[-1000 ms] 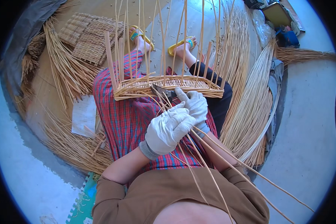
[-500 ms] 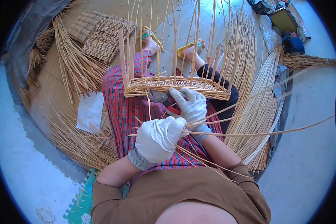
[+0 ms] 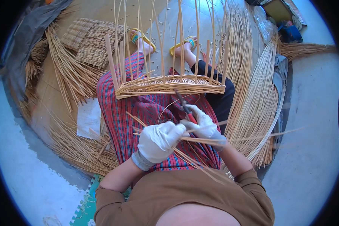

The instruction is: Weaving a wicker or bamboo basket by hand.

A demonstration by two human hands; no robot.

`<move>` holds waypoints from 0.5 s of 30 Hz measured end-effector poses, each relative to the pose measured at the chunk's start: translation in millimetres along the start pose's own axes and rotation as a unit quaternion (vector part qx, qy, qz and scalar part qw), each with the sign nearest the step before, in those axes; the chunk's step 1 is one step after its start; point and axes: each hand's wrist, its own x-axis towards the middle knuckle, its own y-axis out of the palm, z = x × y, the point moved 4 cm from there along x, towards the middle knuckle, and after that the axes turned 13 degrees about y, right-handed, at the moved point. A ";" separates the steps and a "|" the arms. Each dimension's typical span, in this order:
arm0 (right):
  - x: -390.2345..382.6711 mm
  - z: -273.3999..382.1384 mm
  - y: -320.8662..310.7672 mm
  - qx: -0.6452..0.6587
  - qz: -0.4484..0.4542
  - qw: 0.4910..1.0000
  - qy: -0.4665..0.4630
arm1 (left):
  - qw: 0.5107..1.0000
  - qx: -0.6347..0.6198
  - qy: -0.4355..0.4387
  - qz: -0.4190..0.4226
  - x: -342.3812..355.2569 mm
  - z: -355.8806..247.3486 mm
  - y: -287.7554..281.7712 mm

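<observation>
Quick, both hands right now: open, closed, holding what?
Left hand: closed around a bundle of thin cane strands.
Right hand: closed on red-handled cutters, also touching the strands.

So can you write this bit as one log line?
left hand: grips reeds | right hand: holds cutters | basket: on lap, half woven

matt white cloth gloves (image 3: 160, 141), dry pale wicker basket (image 3: 169, 84), red-handled metal cutters (image 3: 186, 111)

White gloves cover the left hand (image 3: 160, 141) and right hand (image 3: 204, 126), over a red plaid skirt (image 3: 147, 113). Pale tan basket (image 3: 169, 84); yellow sandals (image 3: 184, 42) at upper centre; brown shirt (image 3: 184, 196) below.
</observation>
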 end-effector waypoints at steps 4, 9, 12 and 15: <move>8.0 -0.4 -7.3 -0.010 -0.042 0.999 0.002 | 0.999 0.021 -0.050 -0.003 1.9 9.9 0.3; -9.1 -29.7 -45.1 0.254 0.176 0.943 0.122 | 0.991 -0.017 0.090 0.094 -5.4 23.5 32.8; -32.7 -47.6 -42.2 0.385 0.168 0.881 0.218 | 0.988 -0.027 0.090 0.120 -3.1 30.1 49.0; -32.3 -69.2 -36.7 0.500 0.212 0.812 0.213 | 0.990 -0.024 0.079 0.111 14.7 32.1 52.3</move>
